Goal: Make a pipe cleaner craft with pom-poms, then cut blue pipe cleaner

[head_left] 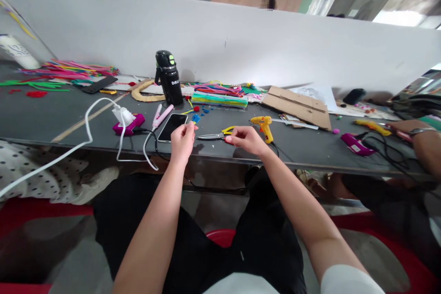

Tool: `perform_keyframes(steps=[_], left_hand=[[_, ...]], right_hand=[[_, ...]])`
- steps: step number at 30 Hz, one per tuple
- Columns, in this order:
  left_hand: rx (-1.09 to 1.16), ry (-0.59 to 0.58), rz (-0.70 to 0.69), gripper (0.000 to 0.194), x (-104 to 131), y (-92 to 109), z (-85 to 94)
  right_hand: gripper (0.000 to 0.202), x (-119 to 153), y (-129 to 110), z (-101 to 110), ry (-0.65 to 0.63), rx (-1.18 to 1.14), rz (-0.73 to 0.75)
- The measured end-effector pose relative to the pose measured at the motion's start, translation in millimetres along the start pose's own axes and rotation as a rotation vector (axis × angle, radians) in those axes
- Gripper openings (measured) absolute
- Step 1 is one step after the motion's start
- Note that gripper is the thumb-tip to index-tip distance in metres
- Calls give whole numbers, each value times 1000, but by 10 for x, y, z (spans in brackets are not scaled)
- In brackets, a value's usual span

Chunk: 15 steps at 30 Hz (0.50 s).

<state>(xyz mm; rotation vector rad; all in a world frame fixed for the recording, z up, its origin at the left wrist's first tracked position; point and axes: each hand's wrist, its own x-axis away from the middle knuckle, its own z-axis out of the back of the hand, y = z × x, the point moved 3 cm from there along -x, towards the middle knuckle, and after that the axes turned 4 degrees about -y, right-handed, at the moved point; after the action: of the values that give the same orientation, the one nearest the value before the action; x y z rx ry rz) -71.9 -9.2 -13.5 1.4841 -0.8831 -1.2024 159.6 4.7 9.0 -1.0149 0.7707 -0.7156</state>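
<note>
Blue piece (pixel 196 118) looks partly shaped, pinched by the left hand (pixel 183 140); remaining work unclear. Right hand (pixel 247 139) is at the scissors (pixel 211 137); cannot tell its grip.

The left hand (pixel 182 140) pinches a small blue piece (pixel 196 118). The right hand (pixel 247 140) is at the scissors (pixel 211 137), near a yellow glue gun (pixel 263 126). A phone (pixel 172 127) lies nearby.
</note>
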Motion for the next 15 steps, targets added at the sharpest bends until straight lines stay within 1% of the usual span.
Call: perform_keyframes(steps=[2, 3, 4, 5, 6, 8, 9, 10, 11, 12, 13, 14, 15], left_hand=[[-32, -23, -19, 37, -1, -1, 5], [-53, -33, -27, 35, 0, 0, 4], [-79, -44, -38, 34, 1, 4, 0], [-108, -55, -51, 32, 3, 9, -7], [-140, -65, -65, 32, 6, 15, -16], [-199, -89, -97, 31, 13, 25, -44], [-223, -99, -111, 31, 18, 27, -60], [-244, -110, -123, 31, 22, 27, -79], [-262, -118, -132, 31, 26, 24, -98], [-279, -125, -138, 31, 30, 19, -118], [-293, -132, -141, 31, 34, 11, -138], [-307, -138, -143, 31, 38, 2, -157], [-321, -144, -145, 30, 42, -9, -175]], right_hand=[[45, 140, 4, 22, -1, 157, -27], [43, 213, 21, 52, 17, 230, -32], [37, 290, 46, 97, 55, 292, -32], [29, 374, 79, 158, 124, 346, -34], [25, 464, 121, 236, 232, 400, -45], [24, 658, 233, 436, 546, 492, -119], [28, 748, 297, 540, 701, 549, -171], [36, 810, 362, 635, 799, 619, -218], [46, 841, 427, 726, 860, 694, -254], [57, 842, 495, 816, 886, 754, -304], [65, 811, 566, 901, 874, 791, -355], [68, 755, 630, 977, 843, 809, -397], [66, 678, 686, 1039, 787, 808, -418]])
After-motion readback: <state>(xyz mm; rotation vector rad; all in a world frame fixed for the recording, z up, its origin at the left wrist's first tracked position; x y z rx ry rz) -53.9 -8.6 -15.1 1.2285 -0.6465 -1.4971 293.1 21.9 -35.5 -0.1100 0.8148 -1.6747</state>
